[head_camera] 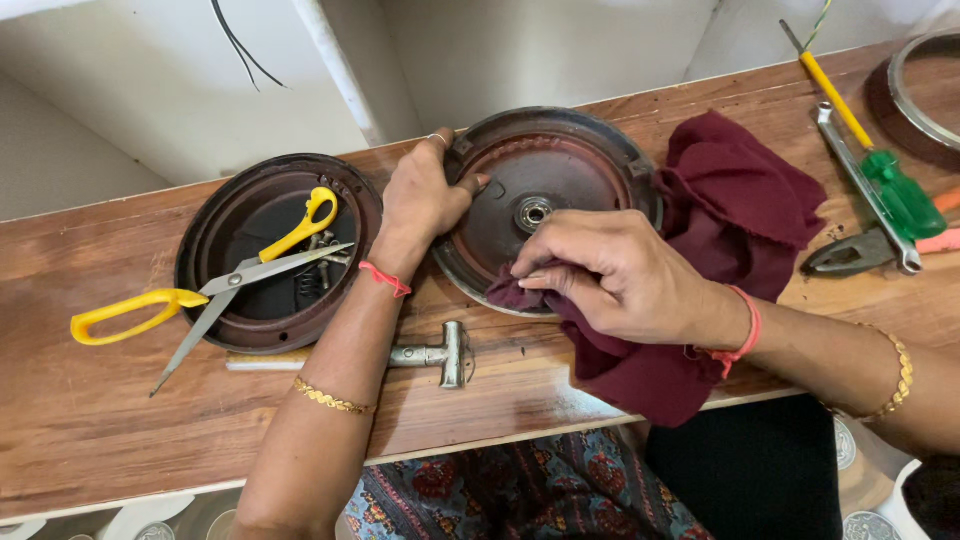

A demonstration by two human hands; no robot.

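A round rusty metal cover lies on the wooden bench, hollow side up, its bearing hub facing upward. The left hand clasps its left rim, and the right hand pinches a maroon cloth against its lower edge. To the left, a second cover holds yellow-handled scissors, points toward the person, and small springs.

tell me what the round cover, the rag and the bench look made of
Cover: likely metal, dull brown, grimy or rusted, with a shiny bearing at its centre. Rag: soft maroon woven cloth, creased. Bench: reddish-brown wood, grain showing, slight sheen.
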